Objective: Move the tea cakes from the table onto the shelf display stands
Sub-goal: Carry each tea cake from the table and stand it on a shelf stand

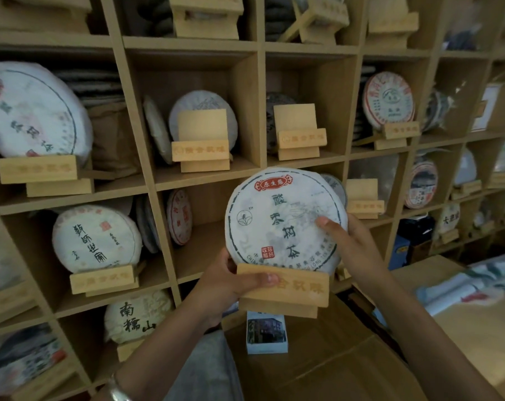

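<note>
A round tea cake (280, 218) in white paper with a red label and black characters sits upright in a wooden display stand (291, 287). My left hand (231, 282) grips the stand's left end, thumb across its front bar. My right hand (343, 238) holds the cake's right edge, thumb pressed on its face. Both are held in the air in front of the wooden shelf (260, 111). Two bare stands (202, 143) (299, 134) rest in the cubbies just above, and another bare stand (364, 199) is to the right of the cake.
Other cubbies hold wrapped tea cakes on stands, such as one at lower left (96, 238) and one at upper right (388, 101). A brown cardboard box (332, 357) with a small printed box (267, 332) on it lies below my hands. A table edge with papers (462, 287) is at right.
</note>
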